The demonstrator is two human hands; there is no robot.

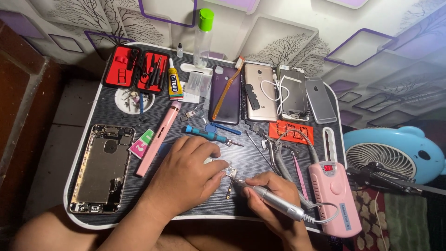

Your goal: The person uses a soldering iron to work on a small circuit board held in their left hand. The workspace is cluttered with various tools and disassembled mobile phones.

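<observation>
Silver small phone part [231, 173] near the lap tray's [246, 216] front edge, pinned under left hand [186, 174] fingertips, right hand [269, 197] closed on grinding pen [272, 200], tip at the part, grinding apparently midway; gutted phone frame [101, 168] at left edge, pink control unit [335, 197] right, patterned wall [297, 28] behind.

Home phone-repair spot: dismantled phones [274, 93], lap tray [83, 209].

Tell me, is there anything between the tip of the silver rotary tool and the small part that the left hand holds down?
Nothing visible. The silver rotary tool in the right hand has its tip right at the small part, which the left hand pins to the table.
</observation>
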